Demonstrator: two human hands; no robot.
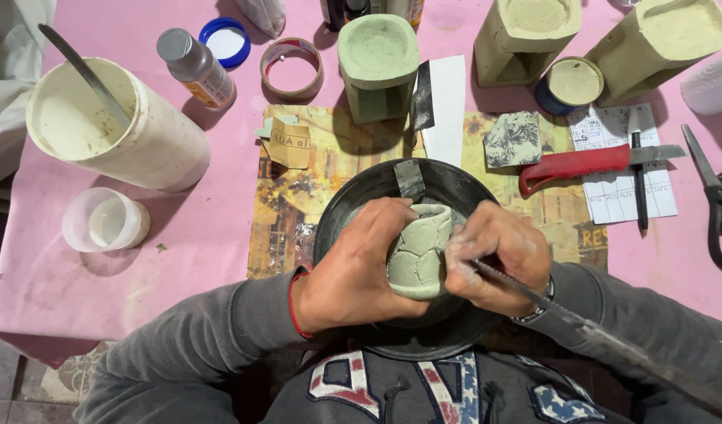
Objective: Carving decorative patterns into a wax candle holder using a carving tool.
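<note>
2 hands are on the job: our left hand [353, 263] cups the small grey-green clay cup [420, 253] over the dark round pan [361, 188], while our right hand [498, 255] pinches a thin metal blade [549, 306] against its side. We judge we're mid-carving the lines; next wants a steady, light stroke.

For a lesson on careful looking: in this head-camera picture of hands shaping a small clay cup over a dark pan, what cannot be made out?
- Head view: the clay cup's near side and base, covered by the left hand and right hand.
- The tip of the thin blade where it meets the clay, hidden behind the right fingers.
- The pan's floor, under both hands.
- The scissors, cut off by the right edge.
- The bottles at the top edge, cut off.
</note>
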